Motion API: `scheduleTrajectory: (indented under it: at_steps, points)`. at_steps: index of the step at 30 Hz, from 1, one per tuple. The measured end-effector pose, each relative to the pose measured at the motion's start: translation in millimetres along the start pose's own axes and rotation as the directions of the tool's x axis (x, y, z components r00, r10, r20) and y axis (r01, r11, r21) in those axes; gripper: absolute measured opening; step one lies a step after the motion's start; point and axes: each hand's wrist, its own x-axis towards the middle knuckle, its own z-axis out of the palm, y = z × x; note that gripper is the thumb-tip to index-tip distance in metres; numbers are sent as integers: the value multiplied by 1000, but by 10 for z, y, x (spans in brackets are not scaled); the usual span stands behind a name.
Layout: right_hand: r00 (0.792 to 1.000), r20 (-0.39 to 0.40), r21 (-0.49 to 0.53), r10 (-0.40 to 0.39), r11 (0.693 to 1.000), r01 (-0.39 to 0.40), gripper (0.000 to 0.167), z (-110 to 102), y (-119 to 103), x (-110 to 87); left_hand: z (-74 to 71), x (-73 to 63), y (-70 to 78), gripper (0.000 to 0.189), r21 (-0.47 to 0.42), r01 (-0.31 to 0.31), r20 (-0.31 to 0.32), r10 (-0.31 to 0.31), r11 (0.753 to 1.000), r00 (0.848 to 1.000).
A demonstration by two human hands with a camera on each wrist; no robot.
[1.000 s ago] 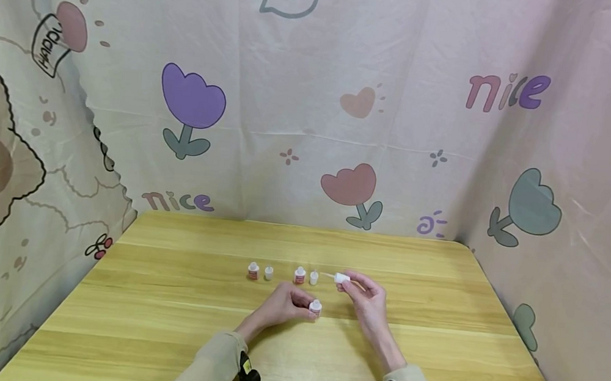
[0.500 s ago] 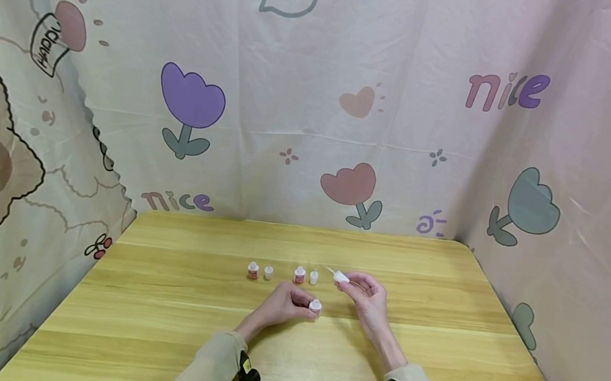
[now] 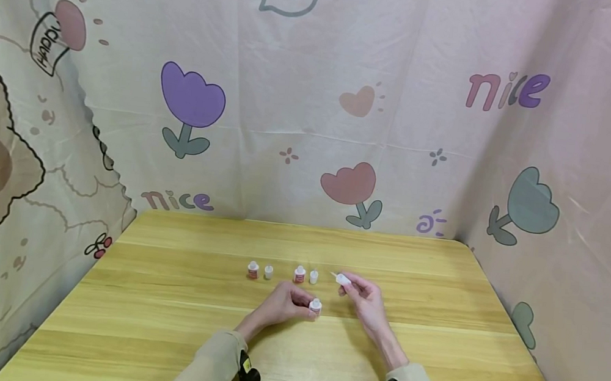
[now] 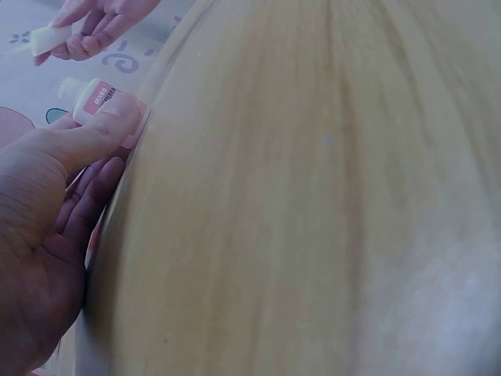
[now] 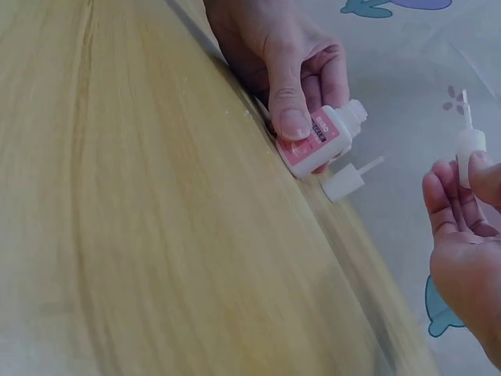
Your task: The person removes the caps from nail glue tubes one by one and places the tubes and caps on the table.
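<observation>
My left hand point(image 3: 279, 303) grips a small white bottle point(image 3: 315, 307) with a pink label, upright on the table, its neck uncapped. In the right wrist view the thumb presses on the bottle's label point(image 5: 315, 139). To the right and a little farther back, my right hand point(image 3: 369, 304) pinches a white brush cap point(image 3: 343, 279) between thumb and fingers. Its thin stem points up and left, apart from the bottle. Behind my hands stand two more uncapped bottles point(image 3: 253, 271), one of them point(image 3: 300, 275) nearer the middle. Beside each is a white cap point(image 3: 268, 273), stem upward.
A wooden table point(image 3: 159, 336) spreads beneath both hands. A patterned cloth point(image 3: 296, 61) hangs behind it and along both sides. Each wrist wears a black camera point(image 3: 249, 376) with a yellow label.
The brush cap in my right hand has tilted, its stem turning from pointing left to slanting up and looking shorter. The cap has shifted slightly right. My left hand and its bottle stay put.
</observation>
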Motion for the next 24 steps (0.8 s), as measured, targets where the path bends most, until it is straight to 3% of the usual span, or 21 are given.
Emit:
scheduleTrajectory:
  at_steps: [6,13,24]
  points:
    - [999,-12,-30,46,998,-46,42,-23,1,2,-1,-1,-5,21,2,-4,-8,4,1000,1000]
    - [1000,17,-25,18,1000,-17,45,-55,-8,-6,3,3,-3,21,5,4,-5,-4,1000,1000]
    - [999,8,-39,40,998,-40,45,-79,-15,-21,-2,2,13,21,7,21,-2,-21,1000,1000]
